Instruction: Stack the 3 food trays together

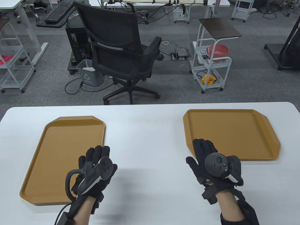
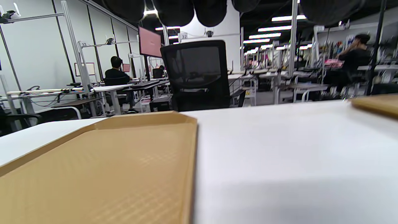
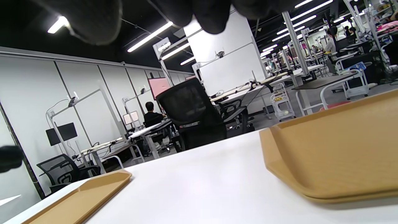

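A brown food tray [image 1: 63, 159] lies lengthwise on the left of the white table [image 1: 150, 131]. A second brown tray [image 1: 230, 133] lies on the right; in the right wrist view [image 3: 335, 149] its lower rim shows a double edge, like two trays stacked. My left hand [image 1: 97, 155] is open, fingers stretched over the left tray's right edge, holding nothing. My right hand [image 1: 202, 150] is open over the right tray's front left corner, holding nothing. The left wrist view shows the left tray [image 2: 108, 161] close below and my fingertips [image 2: 174, 9] at the top.
A black office chair [image 1: 121, 46] stands just beyond the table's far edge. A white cart [image 1: 211, 63] with a red basin and a grey bin [image 1: 89, 75] stand on the floor behind. Bare white table lies between the two trays.
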A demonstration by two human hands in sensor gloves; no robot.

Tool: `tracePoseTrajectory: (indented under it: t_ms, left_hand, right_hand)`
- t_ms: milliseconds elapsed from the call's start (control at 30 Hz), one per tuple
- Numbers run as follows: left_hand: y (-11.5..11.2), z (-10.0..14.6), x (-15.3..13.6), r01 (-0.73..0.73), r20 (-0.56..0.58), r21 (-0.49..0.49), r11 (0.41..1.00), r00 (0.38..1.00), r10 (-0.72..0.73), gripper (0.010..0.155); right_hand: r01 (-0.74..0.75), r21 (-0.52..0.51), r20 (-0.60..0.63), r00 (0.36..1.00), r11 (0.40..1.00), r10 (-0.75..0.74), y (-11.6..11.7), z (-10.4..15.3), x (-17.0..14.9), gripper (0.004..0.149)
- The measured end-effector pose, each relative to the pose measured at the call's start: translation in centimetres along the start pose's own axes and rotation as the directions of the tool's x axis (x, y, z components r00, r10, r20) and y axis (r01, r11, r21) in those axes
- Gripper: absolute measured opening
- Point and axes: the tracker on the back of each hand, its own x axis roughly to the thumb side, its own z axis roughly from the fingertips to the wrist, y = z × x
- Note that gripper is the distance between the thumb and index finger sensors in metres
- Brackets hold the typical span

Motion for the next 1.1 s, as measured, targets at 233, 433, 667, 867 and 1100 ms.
tracePoseTrajectory:
  t_ms: [233, 433, 667, 867, 1100]
  left_hand:
    - [-3.7, 0.6, -3.6, 0.166, -0.026, -0.123, 0.978, 0.985, -0.170, 0.079]
    - [-7.6, 1.6, -6.1, 0.223, 0.017, -0.319, 0.921, 0.973, -0.229, 0.081]
    - [-10.7, 1.4, -6.8, 0.278, 0.042, -0.425, 0.861, 0.957, -0.287, 0.077]
    - [-11.8, 1.2, -7.1, 0.246, 0.017, -0.400, 0.883, 0.965, -0.261, 0.067]
    - [-11.9, 1.6, -6.5, 0.358, 0.074, -0.264, 0.895, 0.933, -0.351, 0.063]
  right_hand:
    - [0.026, 0.010, -0.006, 1.000, 1.000, -0.026, -0.1, -0.1, -0.3, 0.073]
    - [0.041, 0.014, -0.009, 0.999, 0.999, -0.040, -0.2, 0.0, -0.4, 0.072]
    - [0.045, 0.025, -0.010, 0.999, 0.999, -0.045, -0.1, 0.1, -0.5, 0.072]
    - [0.055, 0.036, -0.025, 0.998, 0.998, -0.054, 0.1, -0.1, -1.0, 0.071]
    - [0.048, 0.051, -0.033, 0.998, 0.998, -0.046, 0.4, -0.2, -1.2, 0.071]
